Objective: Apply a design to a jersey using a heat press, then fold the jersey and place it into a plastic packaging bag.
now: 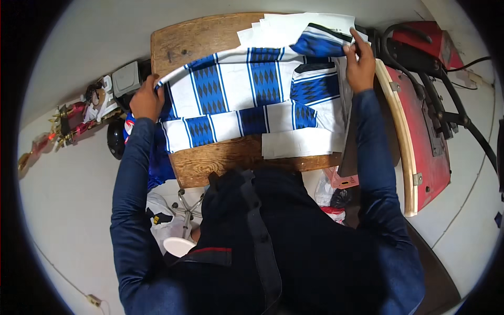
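Observation:
A blue-and-white striped jersey (236,84) with dark diamond patterns lies spread across the wooden table, folded along its near side. My left hand (147,98) grips its left end, fingers closed on the fabric. At the far right, my right hand (361,64) holds the edge of a blue sleeve with a dark cuff (323,41), lifted over white paper sheets. A second sleeve part with a dark edge (315,84) lies on the jersey, left of my right forearm. Part of the right hand's grip is hidden by its own fingers.
The wooden table (210,37) bears white paper sheets (278,26) at its far edge and another paper sheet (299,146) in front. A red machine with a black tubular frame (428,142) stands close on the right. A wheeled stool base (185,210) is below.

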`<action>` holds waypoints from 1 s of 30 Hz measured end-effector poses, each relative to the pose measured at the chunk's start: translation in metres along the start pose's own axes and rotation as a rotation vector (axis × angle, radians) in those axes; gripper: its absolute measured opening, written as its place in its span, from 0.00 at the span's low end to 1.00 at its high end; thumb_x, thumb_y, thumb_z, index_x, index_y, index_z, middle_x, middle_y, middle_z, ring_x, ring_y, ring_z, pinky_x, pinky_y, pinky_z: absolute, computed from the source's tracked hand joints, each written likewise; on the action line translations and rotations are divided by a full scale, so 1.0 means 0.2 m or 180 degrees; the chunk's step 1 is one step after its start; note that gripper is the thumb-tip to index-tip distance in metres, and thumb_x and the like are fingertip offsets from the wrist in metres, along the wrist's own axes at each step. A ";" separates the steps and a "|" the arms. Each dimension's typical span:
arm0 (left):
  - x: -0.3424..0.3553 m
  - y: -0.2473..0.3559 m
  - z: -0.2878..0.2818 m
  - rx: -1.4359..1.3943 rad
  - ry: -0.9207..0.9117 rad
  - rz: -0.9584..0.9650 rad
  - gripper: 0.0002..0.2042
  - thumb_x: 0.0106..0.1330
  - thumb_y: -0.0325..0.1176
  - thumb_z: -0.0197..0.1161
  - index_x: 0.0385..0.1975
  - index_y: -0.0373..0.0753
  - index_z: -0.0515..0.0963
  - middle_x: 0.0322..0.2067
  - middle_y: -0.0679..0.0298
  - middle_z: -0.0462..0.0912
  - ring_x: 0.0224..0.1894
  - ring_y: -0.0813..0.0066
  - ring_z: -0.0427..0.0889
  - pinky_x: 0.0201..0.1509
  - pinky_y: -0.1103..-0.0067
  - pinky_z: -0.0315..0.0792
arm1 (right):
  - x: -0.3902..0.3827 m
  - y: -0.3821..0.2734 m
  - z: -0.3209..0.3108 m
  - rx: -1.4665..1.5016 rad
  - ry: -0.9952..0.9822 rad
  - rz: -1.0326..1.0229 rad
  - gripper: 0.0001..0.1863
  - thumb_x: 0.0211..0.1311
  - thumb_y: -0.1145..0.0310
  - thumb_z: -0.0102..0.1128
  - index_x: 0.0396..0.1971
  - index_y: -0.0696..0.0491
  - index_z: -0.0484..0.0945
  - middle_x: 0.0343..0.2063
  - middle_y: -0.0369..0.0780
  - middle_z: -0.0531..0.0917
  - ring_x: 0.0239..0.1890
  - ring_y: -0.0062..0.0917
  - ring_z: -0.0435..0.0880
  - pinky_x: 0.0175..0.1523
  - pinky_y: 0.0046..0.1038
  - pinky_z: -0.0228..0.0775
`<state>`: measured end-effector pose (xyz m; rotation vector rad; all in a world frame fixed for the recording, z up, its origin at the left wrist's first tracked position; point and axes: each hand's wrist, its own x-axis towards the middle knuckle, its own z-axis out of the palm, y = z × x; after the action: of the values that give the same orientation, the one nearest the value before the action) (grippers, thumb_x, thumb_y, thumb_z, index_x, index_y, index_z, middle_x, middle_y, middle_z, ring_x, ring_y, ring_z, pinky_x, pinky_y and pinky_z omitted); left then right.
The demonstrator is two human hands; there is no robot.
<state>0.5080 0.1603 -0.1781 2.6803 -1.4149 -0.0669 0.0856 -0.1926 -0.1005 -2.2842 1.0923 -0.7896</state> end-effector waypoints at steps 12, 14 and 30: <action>-0.38 0.01 0.12 0.0226 0.0069 0.0409 0.26 0.56 0.34 0.70 0.58 0.49 0.77 0.40 0.60 0.78 0.45 0.55 0.76 0.51 0.64 0.71 | -0.59 -0.08 0.23 -0.1311 -0.0208 -0.0106 0.36 0.54 0.69 0.72 0.65 0.53 0.72 0.61 0.54 0.70 0.64 0.51 0.68 0.70 0.48 0.59; -0.37 -0.01 0.13 0.0284 0.0053 0.0425 0.27 0.54 0.30 0.70 0.58 0.48 0.77 0.40 0.60 0.78 0.46 0.54 0.77 0.52 0.63 0.72 | -0.50 0.00 0.30 -0.1318 -0.0598 0.0124 0.34 0.54 0.67 0.73 0.64 0.50 0.74 0.54 0.48 0.78 0.59 0.45 0.74 0.66 0.47 0.62; -0.42 -0.05 0.13 -0.1186 0.0327 0.0277 0.18 0.63 0.42 0.70 0.50 0.43 0.83 0.49 0.54 0.77 0.55 0.52 0.76 0.60 0.63 0.70 | -0.75 -0.16 0.05 -0.1207 -0.0911 0.0542 0.14 0.60 0.57 0.68 0.25 0.52 0.81 0.30 0.41 0.82 0.38 0.41 0.81 0.45 0.42 0.72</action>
<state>0.4669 0.2336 -0.2056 2.2866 -1.3347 -0.1650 0.0325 -0.0515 -0.1303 -2.4641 1.3643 -0.1887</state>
